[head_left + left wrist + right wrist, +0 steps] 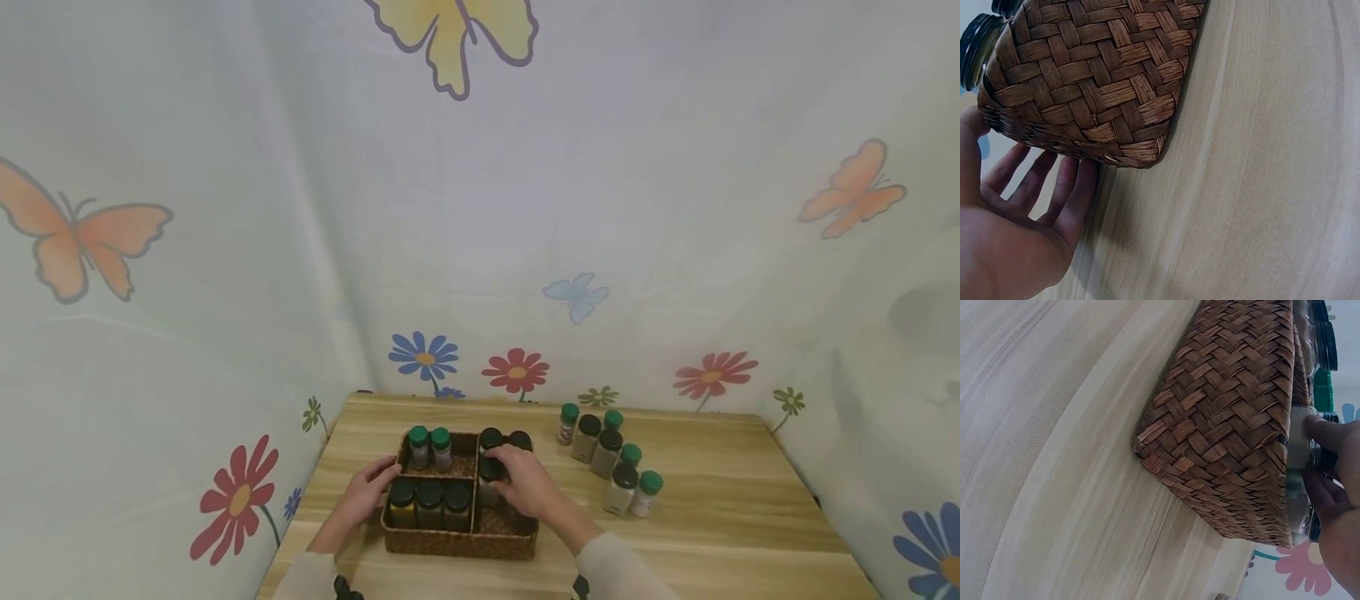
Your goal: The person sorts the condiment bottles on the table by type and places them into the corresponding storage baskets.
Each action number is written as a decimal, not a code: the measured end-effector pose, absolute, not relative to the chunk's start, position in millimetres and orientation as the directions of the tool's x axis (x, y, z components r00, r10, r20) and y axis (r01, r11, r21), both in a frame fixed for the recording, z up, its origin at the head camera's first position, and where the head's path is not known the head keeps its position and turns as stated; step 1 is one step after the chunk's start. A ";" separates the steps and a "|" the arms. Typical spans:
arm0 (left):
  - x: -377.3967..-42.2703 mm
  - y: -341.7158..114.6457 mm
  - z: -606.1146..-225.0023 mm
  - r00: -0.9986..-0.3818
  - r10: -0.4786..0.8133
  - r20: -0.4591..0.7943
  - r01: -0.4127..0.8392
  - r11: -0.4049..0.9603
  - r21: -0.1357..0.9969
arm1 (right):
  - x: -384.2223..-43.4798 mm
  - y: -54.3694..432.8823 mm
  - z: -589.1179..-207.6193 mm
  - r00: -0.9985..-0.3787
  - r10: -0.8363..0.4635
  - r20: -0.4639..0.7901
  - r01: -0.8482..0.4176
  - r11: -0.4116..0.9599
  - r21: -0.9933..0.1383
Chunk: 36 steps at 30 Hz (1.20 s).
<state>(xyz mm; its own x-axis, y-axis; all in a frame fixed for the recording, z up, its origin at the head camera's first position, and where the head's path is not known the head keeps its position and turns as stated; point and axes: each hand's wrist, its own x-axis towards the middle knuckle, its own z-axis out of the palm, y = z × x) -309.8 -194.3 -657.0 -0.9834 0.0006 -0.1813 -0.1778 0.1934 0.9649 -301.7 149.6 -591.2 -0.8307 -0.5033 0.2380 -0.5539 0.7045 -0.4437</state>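
Observation:
A brown woven basket (457,545) with three compartments sits on the wooden table. My right hand (528,483) grips a black-lidded spice jar (489,493) in the right compartment, just in front of two other black-lidded jars (519,440). In the right wrist view, thumb and fingers pinch the clear jar (1298,434) near its top. My left hand (365,493) touches the basket's left side, its fingers (1079,194) extended along the weave. Two green-capped jars (430,450) stand in the back left compartment. Three black-lidded jars (430,505) fill the front left one.
Right of the basket, several spice jars (606,450) with black and green lids stand in a slanting group on the table (720,500). A pale cloth (480,208) printed with flowers and butterflies hangs behind and beside the table.

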 end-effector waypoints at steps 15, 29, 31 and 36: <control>-307.3 -195.9 -657.4 -0.983 0.017 -0.181 -0.174 0.188 0.967 | -279.2 178.7 -578.2 -0.845 -0.501 0.184 -0.508 0.648 -0.568; -311.0 -195.2 -660.5 -0.985 0.021 -0.170 -0.165 0.168 0.972 | -261.6 283.6 -548.2 -0.903 -0.301 0.306 -0.425 0.729 -0.537; -310.9 -195.1 -660.4 -0.985 0.013 -0.172 -0.167 0.169 0.971 | -261.9 296.9 -545.4 -0.903 -0.279 0.327 -0.418 0.748 -0.515; -310.3 -195.0 -658.8 -0.985 0.005 -0.173 -0.169 0.189 0.967 | -261.2 325.3 -547.9 -0.905 -0.246 0.347 -0.398 0.778 -0.486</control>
